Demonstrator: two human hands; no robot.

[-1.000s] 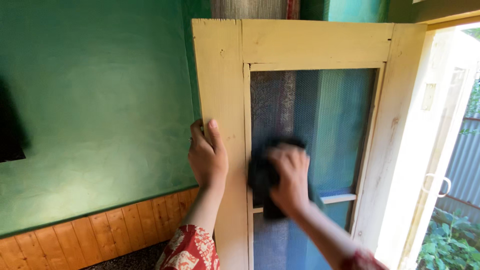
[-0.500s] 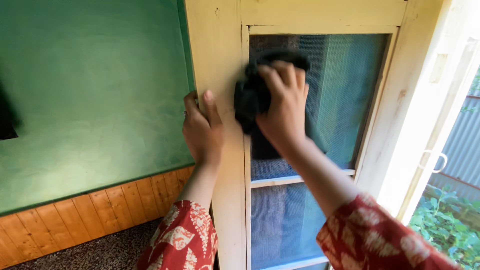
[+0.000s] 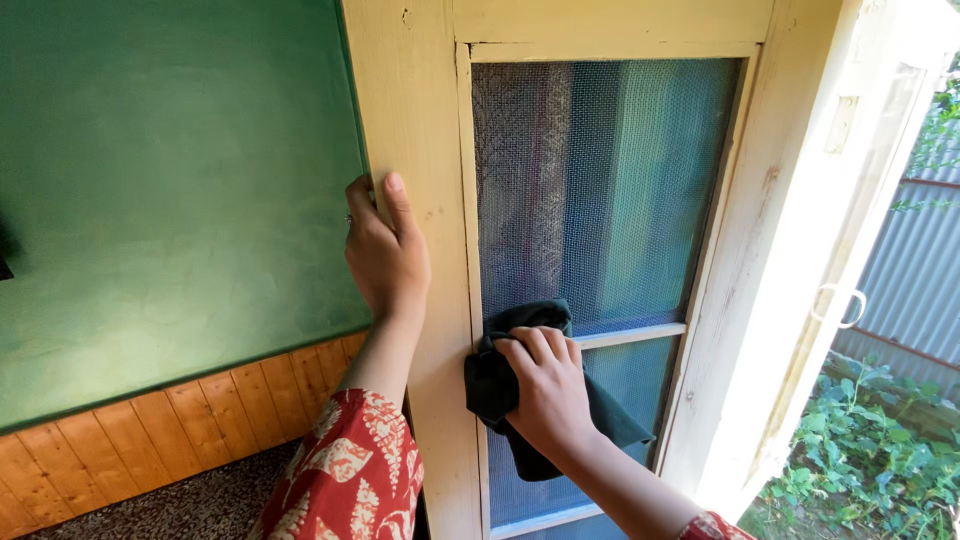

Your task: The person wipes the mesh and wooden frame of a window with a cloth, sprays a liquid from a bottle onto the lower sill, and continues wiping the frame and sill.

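A cream wooden window shutter (image 3: 420, 110) with a fine mesh screen (image 3: 600, 180) stands swung open in front of me. My left hand (image 3: 385, 250) grips the shutter's left edge, thumb on the front face. My right hand (image 3: 545, 390) presses a dark green cloth (image 3: 500, 385) against the mesh at the lower left, just by the thin horizontal crossbar (image 3: 640, 335). The cloth hangs down past my wrist. Both sleeves are red with a pale leaf print.
A green plastered wall (image 3: 170, 190) with wooden panelling (image 3: 160, 440) below lies to the left. At right a second pale window frame (image 3: 850, 230) with a metal handle (image 3: 840, 305) opens onto green plants (image 3: 870, 460) and a corrugated metal fence (image 3: 915, 270).
My right hand carried the cloth up to the top left of the mesh, then swept it down to the crossbar. My left hand kept its grip on the shutter edge.
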